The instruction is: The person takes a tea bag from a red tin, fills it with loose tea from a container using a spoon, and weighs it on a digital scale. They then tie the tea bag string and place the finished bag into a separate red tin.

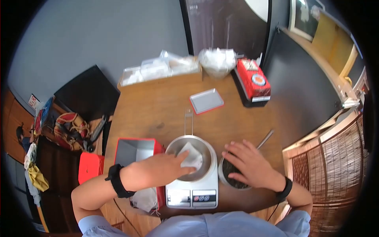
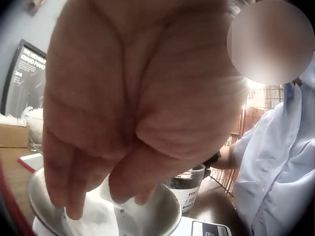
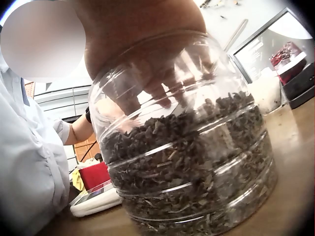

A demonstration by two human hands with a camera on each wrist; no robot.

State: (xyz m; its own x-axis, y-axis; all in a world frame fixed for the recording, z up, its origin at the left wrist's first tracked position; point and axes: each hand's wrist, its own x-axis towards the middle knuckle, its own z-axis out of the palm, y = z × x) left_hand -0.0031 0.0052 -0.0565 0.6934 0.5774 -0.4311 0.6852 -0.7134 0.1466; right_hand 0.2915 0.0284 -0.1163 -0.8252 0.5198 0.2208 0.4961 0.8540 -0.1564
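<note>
My left hand (image 1: 154, 172) reaches over a steel pan (image 1: 209, 152) and pinches a white tea bag (image 1: 192, 158) inside it. The pan sits on a white kitchen scale (image 1: 191, 187), its handle pointing away from me. In the left wrist view, thumb and fingers meet at the tea bag (image 2: 96, 219). My right hand (image 1: 252, 164) lies over the mouth of a clear plastic jar (image 3: 197, 162) of dark dried tea leaves (image 3: 162, 147). Its fingers extend down inside the rim, above the leaves. A metal spoon handle (image 1: 265, 139) slants out beyond that hand.
Left of the scale stands an open red tin (image 1: 158, 147), with a white drawstring pouch (image 1: 145, 199) near its front. A red lid (image 1: 90, 168) is farther left. A small tray (image 1: 206, 101), a cardboard box (image 1: 160, 81), a bowl of white packets (image 1: 218, 63) and a red packet (image 1: 253, 79) lie toward the back.
</note>
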